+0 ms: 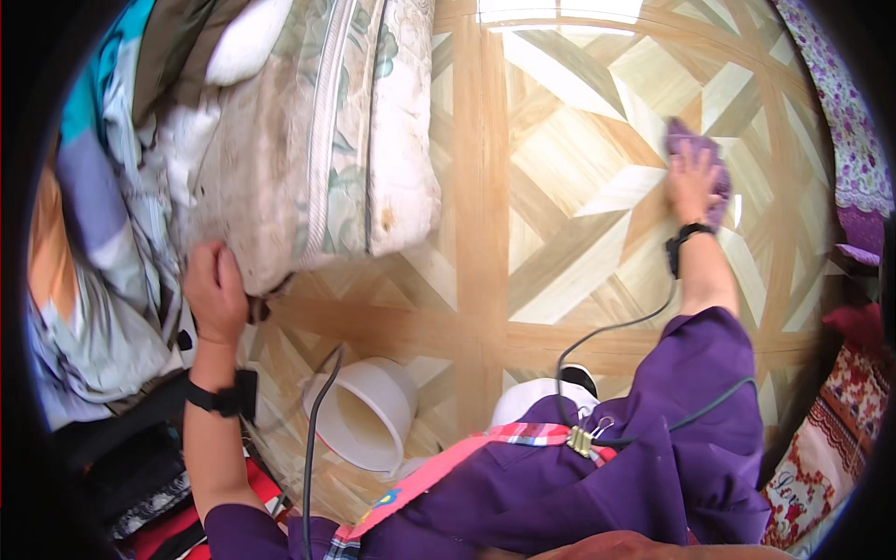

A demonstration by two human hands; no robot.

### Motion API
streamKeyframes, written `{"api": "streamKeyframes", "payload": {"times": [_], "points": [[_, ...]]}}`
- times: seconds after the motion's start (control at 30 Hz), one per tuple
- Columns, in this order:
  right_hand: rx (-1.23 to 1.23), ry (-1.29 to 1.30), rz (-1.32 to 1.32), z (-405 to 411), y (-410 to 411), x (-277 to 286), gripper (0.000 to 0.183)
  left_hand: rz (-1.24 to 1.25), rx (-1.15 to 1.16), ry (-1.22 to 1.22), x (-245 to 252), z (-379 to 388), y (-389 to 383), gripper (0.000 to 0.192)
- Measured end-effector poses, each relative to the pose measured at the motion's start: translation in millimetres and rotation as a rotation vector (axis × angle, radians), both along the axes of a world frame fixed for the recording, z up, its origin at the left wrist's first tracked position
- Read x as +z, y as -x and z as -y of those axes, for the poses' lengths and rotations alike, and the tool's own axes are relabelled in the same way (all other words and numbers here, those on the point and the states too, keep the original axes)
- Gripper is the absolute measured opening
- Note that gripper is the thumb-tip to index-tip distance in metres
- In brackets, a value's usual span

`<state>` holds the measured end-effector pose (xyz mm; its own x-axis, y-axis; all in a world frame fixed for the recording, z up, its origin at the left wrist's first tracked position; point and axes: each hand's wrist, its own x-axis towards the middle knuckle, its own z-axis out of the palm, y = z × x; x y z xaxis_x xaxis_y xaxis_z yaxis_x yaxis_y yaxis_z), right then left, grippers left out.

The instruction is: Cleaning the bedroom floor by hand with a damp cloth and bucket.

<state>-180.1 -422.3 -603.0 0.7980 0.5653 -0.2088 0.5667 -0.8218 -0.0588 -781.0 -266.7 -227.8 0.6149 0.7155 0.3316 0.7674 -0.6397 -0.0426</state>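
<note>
My right hand (691, 180) lies spread, palm down, on a purple cloth (715, 164) against the patterned wood-look floor (553, 231), at the right. At the left, my left hand (215, 290) is closed at the lower corner of a thick, stained mattress or cushion pad (280, 154) with a floral side and a white piped edge; whether its fingers grip the fabric cannot be told. Each wrist wears a black band with a small device, and a cable runs from the right one.
A white plastic bucket (374, 413) stands on the floor close before me. Piled clothes (112, 280) fill the left side, with dark and red folded cloth (154, 483) below. Floral fabrics (850, 126) hang along the right edge. Loose cables cross near my arms.
</note>
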Motion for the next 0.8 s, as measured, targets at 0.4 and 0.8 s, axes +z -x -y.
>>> {"api": "streamKeyframes", "payload": {"times": [0.4,0.8], "points": [[0.727,-0.146,-0.097,-229.7,157.3,9.1,0.046,-0.101,0.003,0.383,8.1,-23.0,-7.2,0.012],[0.170,-0.355,0.240,-309.6,15.0,-34.0,0.045,-0.086,0.053,0.582,4.9,-34.7,-6.2,0.044]]}}
